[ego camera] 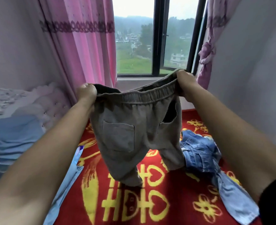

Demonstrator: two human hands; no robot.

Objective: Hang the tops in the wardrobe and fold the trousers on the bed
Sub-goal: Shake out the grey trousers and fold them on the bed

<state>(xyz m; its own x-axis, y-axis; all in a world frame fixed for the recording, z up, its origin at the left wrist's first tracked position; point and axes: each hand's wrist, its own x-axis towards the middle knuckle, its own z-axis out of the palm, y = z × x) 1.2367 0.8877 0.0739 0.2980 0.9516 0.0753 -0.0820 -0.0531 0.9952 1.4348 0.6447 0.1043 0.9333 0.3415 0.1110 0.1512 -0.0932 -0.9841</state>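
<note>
At the far end I see a dark-framed window [156,38] letting in grey daylight from green hills and scattered houses. A pink curtain [85,46] hangs to its left and a mauve curtain [207,51] is knotted back on its right. Pale walls [255,62] close both sides, a tufted pale headboard [36,101] stands at the left, and nearer me lies the bed [174,200], spread in red with yellow patterns.

Soft grey daylight reaches me through the dark-framed glass window [152,46] ahead, its sky nearly blown out. The pink pleated fabric curtain [92,51] glows, backlit. The grey-brown elastic-waisted cloth trousers [126,124] show a dull, shaded near face. Shadows are faint. Wide-angle bending bows the pale walls [255,62]; my frame edges smear.
</note>
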